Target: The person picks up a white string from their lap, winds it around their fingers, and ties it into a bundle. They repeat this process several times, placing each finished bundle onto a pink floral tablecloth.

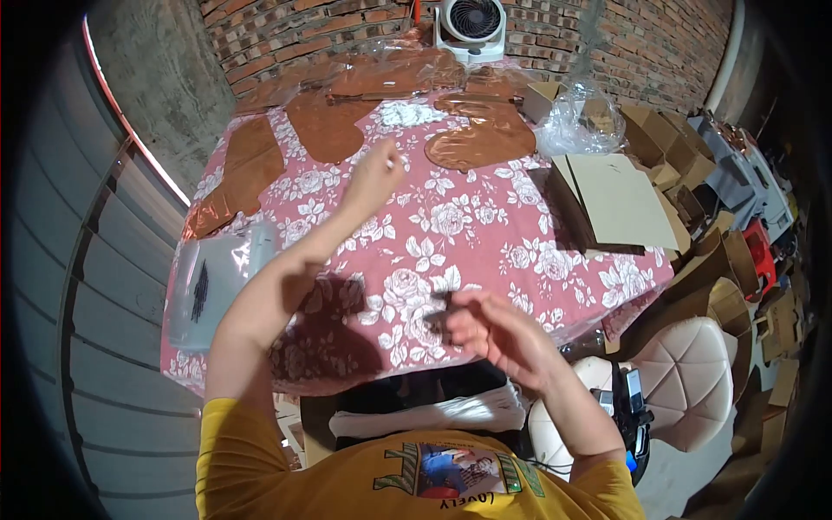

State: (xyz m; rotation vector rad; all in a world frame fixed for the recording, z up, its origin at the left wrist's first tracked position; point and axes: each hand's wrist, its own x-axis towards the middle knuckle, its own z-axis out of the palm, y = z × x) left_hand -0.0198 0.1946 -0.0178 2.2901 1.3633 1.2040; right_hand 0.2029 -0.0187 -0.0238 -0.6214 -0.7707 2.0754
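My left hand is stretched forward over the table, its fingers curled in; what they hold, if anything, is too small to make out. Just beyond it lies a small heap of white, tangled-looking pieces. Shiny brown flat pieces in clear wrapping surround that heap, one to the left and another to the right. My right hand hovers above the near table edge with loosely bent fingers apart, nothing visible in it. Its fingertips are partly in dark shadow.
A pink flowered cloth covers the table. Clear plastic bags with thin black strips lie at left. Cardboard sheets stack at right. A fan stands behind; a padded chair and boxes are on the right.
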